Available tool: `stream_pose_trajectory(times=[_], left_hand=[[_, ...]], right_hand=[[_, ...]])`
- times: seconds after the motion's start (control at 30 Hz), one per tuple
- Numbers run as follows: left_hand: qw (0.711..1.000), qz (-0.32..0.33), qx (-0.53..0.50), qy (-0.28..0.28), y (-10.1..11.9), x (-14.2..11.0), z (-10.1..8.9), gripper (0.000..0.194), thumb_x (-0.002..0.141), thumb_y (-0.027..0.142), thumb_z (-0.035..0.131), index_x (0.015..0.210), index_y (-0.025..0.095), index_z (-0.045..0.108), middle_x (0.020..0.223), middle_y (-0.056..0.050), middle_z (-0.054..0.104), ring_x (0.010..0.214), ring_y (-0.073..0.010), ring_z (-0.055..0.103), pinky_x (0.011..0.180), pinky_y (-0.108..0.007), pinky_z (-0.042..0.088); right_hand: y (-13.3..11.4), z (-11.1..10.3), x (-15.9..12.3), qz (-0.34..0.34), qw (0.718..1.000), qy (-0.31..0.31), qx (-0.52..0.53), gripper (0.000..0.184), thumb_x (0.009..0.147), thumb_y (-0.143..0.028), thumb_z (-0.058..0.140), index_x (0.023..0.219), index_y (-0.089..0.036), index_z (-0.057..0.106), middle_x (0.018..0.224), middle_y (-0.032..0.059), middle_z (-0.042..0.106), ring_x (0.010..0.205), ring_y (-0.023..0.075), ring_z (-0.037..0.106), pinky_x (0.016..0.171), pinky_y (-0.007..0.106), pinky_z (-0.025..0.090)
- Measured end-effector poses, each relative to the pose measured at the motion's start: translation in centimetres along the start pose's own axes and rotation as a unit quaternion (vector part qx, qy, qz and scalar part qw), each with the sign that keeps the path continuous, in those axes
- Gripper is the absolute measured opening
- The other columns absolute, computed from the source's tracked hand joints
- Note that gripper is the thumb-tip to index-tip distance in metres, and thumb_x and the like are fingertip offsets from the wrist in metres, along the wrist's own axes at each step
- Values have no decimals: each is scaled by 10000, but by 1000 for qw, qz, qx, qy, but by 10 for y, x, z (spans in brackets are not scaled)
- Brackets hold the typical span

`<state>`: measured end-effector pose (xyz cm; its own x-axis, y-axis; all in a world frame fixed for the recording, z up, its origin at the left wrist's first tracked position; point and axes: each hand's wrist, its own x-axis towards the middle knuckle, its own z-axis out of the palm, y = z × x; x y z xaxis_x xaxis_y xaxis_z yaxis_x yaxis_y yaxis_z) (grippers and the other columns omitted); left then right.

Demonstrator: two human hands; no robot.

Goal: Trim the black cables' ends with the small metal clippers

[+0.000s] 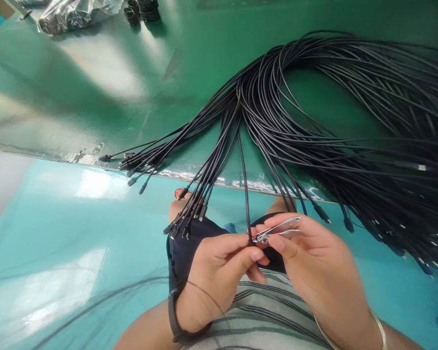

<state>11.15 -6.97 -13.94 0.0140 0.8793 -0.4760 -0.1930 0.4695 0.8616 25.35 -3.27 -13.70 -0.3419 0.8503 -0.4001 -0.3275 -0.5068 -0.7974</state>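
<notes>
Between the thumb and fingers of my left hand [222, 267] is the end of one black cable [245, 189], which runs down from the bundle on the table. My right hand [314, 262] grips a silver nail clipper [281, 229], its lever raised at an angle. The clipper's jaws meet the cable right at my left fingertips; whether they touch or cut it I cannot tell. My left fingers partly hide the cable's connector. Beside my hands, several other cable ends with connectors [184, 218] hang over the table edge.
A large bundle of black cables [270, 82] spreads across the green table [124, 92] and hangs off its right front side. A clear plastic bag [76, 17] with dark contents lies at the back left, next to small black coils [148, 9].
</notes>
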Motion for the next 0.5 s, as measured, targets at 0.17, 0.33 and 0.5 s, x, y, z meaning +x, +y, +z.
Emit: stream_pose_trajectory(times=[0.17,0.33,0.5], left_hand=[[998,-30,-56,0,0,0,1,131,798,223,694,689,153,713,611,0,686,481,-103,646,518,-183,524],[992,-39,-110,37,-4,1,3,173,719,242,779,627,153,662,578,0,696,460,-115,653,499,-191,522],[993,-60,-100,-16,-1,2,0,264,750,378,767,689,132,693,655,-30,703,462,-103,633,497,-198,507]], right_hand=[[5,-4,1,-2,999,33,2,42,830,-269,741,872,-268,736,792,-5,749,737,137,703,642,211,598],[6,-5,2,14,998,-18,59,62,853,-288,714,914,-273,710,864,15,766,760,170,715,606,254,599],[2,-3,2,17,996,-34,78,74,848,-290,714,918,-276,694,895,9,741,669,156,667,505,277,588]])
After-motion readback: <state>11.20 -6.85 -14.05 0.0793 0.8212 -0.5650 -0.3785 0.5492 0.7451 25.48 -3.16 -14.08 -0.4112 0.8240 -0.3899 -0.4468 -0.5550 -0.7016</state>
